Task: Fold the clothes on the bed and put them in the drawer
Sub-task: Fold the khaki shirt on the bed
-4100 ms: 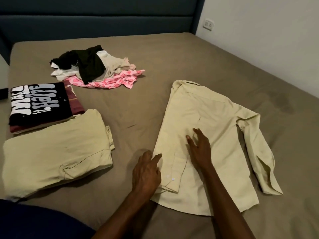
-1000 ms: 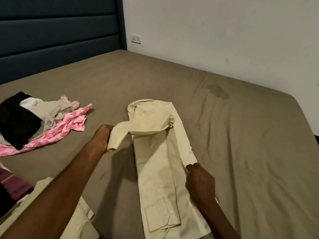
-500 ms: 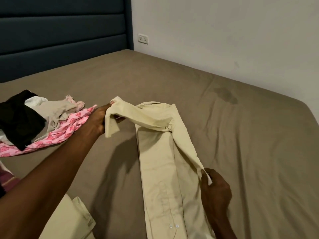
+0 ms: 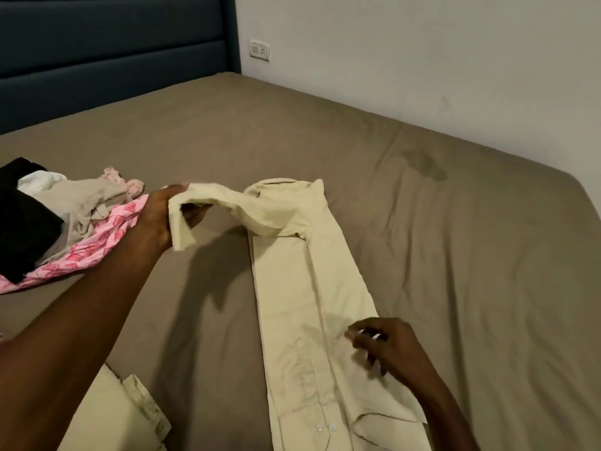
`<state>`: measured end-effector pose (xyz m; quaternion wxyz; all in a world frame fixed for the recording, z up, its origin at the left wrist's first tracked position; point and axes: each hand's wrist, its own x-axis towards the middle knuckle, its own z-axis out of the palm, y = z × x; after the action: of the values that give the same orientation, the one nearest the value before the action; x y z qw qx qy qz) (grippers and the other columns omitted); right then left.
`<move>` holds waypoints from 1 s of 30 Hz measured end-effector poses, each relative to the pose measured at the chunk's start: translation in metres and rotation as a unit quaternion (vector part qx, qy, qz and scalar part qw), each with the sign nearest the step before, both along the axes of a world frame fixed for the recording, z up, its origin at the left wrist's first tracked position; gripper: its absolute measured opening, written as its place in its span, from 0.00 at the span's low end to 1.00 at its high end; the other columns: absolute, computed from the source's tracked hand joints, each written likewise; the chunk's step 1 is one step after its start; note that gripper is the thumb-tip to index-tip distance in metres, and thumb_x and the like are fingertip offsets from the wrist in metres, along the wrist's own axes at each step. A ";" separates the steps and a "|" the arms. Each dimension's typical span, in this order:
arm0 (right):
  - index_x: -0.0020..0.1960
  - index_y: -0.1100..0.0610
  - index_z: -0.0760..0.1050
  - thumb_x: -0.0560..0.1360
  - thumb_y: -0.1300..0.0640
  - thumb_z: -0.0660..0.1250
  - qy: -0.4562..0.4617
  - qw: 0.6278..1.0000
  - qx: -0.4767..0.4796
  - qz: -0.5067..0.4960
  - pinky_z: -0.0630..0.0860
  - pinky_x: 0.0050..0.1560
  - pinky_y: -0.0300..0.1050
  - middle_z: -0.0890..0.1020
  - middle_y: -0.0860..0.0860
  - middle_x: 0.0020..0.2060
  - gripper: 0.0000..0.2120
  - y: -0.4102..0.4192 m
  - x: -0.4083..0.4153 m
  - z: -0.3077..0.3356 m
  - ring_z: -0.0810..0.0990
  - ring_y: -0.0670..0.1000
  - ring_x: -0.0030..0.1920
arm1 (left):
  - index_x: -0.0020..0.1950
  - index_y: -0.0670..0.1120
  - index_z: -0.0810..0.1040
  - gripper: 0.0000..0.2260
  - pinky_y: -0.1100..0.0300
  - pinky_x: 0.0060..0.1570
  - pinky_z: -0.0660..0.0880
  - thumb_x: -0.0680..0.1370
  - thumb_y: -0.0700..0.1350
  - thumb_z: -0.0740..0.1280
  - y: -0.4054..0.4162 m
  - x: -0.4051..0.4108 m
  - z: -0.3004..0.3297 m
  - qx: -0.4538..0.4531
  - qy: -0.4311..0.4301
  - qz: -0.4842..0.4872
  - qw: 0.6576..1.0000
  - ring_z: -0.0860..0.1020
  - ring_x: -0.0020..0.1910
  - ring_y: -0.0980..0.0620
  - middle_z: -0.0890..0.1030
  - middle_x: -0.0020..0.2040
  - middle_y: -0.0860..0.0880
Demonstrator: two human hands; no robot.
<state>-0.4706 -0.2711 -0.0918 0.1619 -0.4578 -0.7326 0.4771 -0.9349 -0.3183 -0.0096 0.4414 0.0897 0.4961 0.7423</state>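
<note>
Head view. The left hand (image 4: 162, 216) grasps the cuff end of a sleeve (image 4: 227, 203) of the shirt (image 4: 292, 288): the fingers curl under the cloth and the thumb lies over it, so the grip is closed on the sleeve. The cuff hangs down past the palm, and the sleeve runs in a raised arc from the hand to the shirt's shoulder, clear of the bed (image 4: 455, 255). The left forearm reaches in from the lower left edge, with the hand held above the sheet just beside the pile (image 4: 65, 216) of unfolded clothes.

The right hand (image 4: 387, 346) is over the lower right part of the shirt. Its fingers are loosely bent and spread, pointing left; a pale bit of cloth shows between them, but motion blur prevents telling whether they pinch it or merely touch it. The right forearm enters from the bottom edge.

The shirt, pale yellow, lies lengthwise on the bed as a narrow strip, collar toward the headboard (image 4: 113, 60), with its right side folded in. Two buttons show near its lower end.

A folded garment (image 4: 113, 418) of the same colour lies at the lower left. A socket (image 4: 259, 51) sits on the wall (image 4: 422, 60).
</note>
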 end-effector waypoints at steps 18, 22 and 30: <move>0.81 0.46 0.62 0.83 0.30 0.48 -0.211 0.917 0.326 0.094 0.59 0.77 0.52 0.61 0.46 0.81 0.33 0.029 -0.001 -0.094 0.60 0.48 0.80 | 0.58 0.35 0.81 0.18 0.51 0.43 0.72 0.73 0.45 0.72 -0.051 -0.038 -0.073 -0.386 0.357 0.142 0.839 0.77 0.47 0.44 0.83 0.53 0.38; 0.72 0.49 0.73 0.83 0.34 0.56 -0.114 0.934 0.340 0.017 0.66 0.69 0.50 0.75 0.46 0.70 0.26 0.083 -0.028 -0.071 0.73 0.51 0.69 | 0.62 0.39 0.79 0.20 0.43 0.56 0.75 0.71 0.43 0.74 -0.044 -0.027 -0.088 -0.486 0.523 0.055 0.698 0.79 0.57 0.32 0.81 0.57 0.33; 0.84 0.46 0.45 0.77 0.24 0.35 -0.230 0.917 0.305 0.118 0.58 0.75 0.54 0.48 0.44 0.84 0.43 0.204 -0.118 -0.110 0.55 0.53 0.82 | 0.59 0.43 0.80 0.24 0.39 0.61 0.68 0.63 0.38 0.73 0.048 0.043 -0.117 -0.296 0.796 0.002 0.527 0.74 0.61 0.35 0.79 0.60 0.39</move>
<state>-0.5886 -0.0667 -0.2014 0.0630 -0.3940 -0.9080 0.1276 -0.8923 -0.2704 -0.1267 -0.1371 0.5068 0.8331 0.1740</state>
